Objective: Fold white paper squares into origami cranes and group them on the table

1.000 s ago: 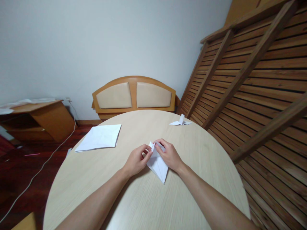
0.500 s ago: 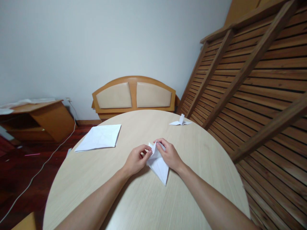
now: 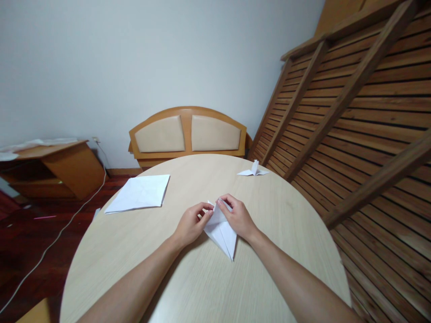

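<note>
Facing sheets (image 3: 143, 192) and a paper bird (image 3: 255, 169) across a round, wood-grained bench (image 3: 296, 215) — left hand (image 3: 192, 222) and right hand (image 3: 239, 219) pinch creased, pointed paper (image 3: 222, 234).

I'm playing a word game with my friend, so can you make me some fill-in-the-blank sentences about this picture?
1. The left hand and the right hand both touch the same folded paper, whose colour is ____.
2. As the person sees it, the paper bird sits to the ____ of the paper stack.
3. The headboard beyond the table has ____ cream panels.
4. The slatted frame is made of ____.

Missing words: white; right; two; wood.
</note>
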`<action>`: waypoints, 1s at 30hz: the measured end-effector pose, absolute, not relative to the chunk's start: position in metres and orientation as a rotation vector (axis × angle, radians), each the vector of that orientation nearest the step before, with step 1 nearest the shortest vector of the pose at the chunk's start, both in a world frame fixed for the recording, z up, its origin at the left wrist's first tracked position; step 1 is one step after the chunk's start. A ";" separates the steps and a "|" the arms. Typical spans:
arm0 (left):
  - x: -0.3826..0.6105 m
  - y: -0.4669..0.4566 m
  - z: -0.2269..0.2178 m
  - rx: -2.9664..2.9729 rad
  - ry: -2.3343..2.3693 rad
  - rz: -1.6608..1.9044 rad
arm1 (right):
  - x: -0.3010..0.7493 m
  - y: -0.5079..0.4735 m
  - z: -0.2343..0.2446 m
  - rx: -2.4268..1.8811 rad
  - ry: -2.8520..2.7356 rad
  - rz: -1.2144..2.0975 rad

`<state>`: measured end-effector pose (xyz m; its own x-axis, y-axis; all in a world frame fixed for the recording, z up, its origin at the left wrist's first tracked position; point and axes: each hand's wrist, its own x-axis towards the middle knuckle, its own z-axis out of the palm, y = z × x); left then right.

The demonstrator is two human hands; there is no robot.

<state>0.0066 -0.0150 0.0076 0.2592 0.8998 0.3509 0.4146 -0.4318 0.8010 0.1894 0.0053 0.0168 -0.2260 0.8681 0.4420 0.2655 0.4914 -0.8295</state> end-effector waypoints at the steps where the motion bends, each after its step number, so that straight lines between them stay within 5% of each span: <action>1: 0.007 -0.015 0.008 1.971 1.186 1.103 | 0.189 0.005 0.017 -0.964 -1.743 0.766; 18: 0.007 -0.013 0.007 2.015 1.274 1.130 | 0.186 0.000 0.017 -0.936 -1.764 0.844; 30: 0.002 -0.007 0.004 1.858 1.484 1.241 | 0.187 -0.011 0.015 -0.987 -2.073 0.492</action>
